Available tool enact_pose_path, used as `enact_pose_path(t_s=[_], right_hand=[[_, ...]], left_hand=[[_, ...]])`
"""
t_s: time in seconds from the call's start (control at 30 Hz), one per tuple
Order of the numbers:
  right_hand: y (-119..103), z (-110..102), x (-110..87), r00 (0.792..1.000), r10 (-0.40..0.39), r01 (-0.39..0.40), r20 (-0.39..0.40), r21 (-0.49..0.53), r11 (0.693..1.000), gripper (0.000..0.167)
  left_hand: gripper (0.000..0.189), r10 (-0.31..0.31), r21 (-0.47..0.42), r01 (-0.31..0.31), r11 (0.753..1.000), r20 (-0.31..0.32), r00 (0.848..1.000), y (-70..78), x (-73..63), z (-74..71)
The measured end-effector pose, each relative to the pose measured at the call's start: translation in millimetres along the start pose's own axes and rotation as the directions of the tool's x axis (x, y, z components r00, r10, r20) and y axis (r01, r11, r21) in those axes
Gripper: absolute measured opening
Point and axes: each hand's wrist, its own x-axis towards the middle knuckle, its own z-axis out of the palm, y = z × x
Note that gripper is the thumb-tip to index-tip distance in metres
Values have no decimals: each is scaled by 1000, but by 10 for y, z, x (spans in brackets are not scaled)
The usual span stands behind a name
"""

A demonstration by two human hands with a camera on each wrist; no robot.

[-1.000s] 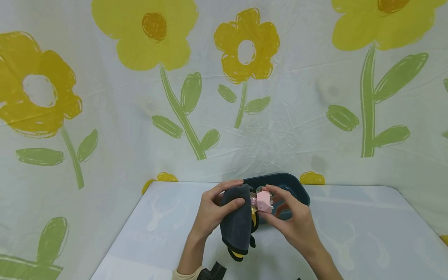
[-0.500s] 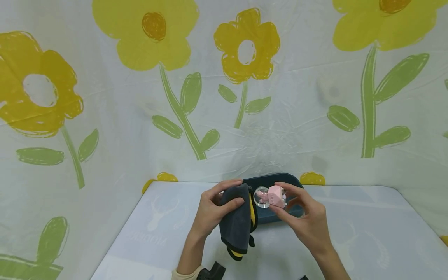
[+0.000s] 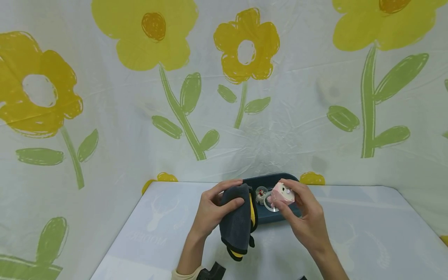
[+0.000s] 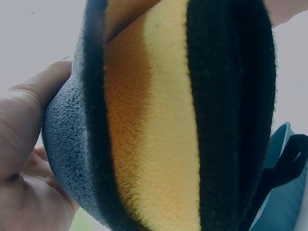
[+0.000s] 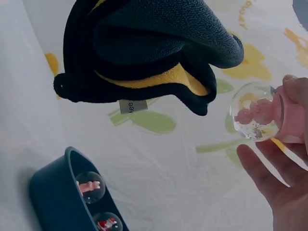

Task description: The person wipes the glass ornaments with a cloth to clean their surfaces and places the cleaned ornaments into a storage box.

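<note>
My left hand point(image 3: 214, 208) grips a folded microfibre cloth point(image 3: 235, 219), dark grey outside and yellow inside with black edging. Seen from the left wrist, the yellow inner face point(image 4: 161, 120) shows between the dark edges. Thumb and fingers of my right hand point(image 3: 309, 214) pinch a small snow globe by its pink faceted base point(image 3: 282, 193); its clear dome point(image 5: 255, 111) with a pink figure inside points toward the cloth, apart from it. Behind and below is a dark teal bin point(image 3: 276, 217), with another snow globe point(image 3: 261, 195) inside it.
The right wrist view shows two snow globes in the bin, one with a pink figure point(image 5: 90, 186) and one with a red-and-white figure point(image 5: 109, 223). A pale printed tabletop point(image 3: 364, 233) lies under everything, and a flower-patterned curtain point(image 3: 287, 116) hangs behind.
My right hand has drawn the pink-based snow globe rightward out of the cloth and tilted its underside toward the head camera. Another globe in the bin has come into view. The left hand stays put.
</note>
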Motion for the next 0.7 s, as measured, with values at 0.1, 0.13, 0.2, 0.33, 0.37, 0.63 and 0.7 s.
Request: enact_pose_path(t_s=[0.1, 0.13, 0.2, 0.33, 0.37, 0.63, 0.7], right_hand=[[10, 19, 0, 1000, -12, 12, 9, 37, 999, 64], [15, 25, 1, 1000, -26, 25, 8, 59, 998, 64], [21, 36, 10, 998, -59, 58, 2, 109, 992, 64], [34, 38, 26, 992, -125, 127, -22, 201, 971, 63], [36, 35, 26, 993, -120, 122, -23, 200, 972, 64], [-24, 20, 7, 999, 41, -41, -10, 23, 999, 70], [-27, 19, 3, 999, 49, -49, -14, 16, 999, 73]], left_hand=[[43, -9, 2, 9, 1000, -1, 1000, -3, 0, -2], [43, -14, 0, 14, 1000, -1, 1000, -4, 1, -3], [43, -22, -2, 22, 1000, -2, 1000, -1, 1, -2], [43, -20, -4, 20, 1000, 1, 1000, 5, -1, -1], [43, -15, -3, 15, 1000, 2, 1000, 7, -2, -1], [43, -7, -5, 7, 1000, 2, 1000, 18, -9, -4], [43, -6, -8, 6, 1000, 3, 1000, 16, -8, -4]])
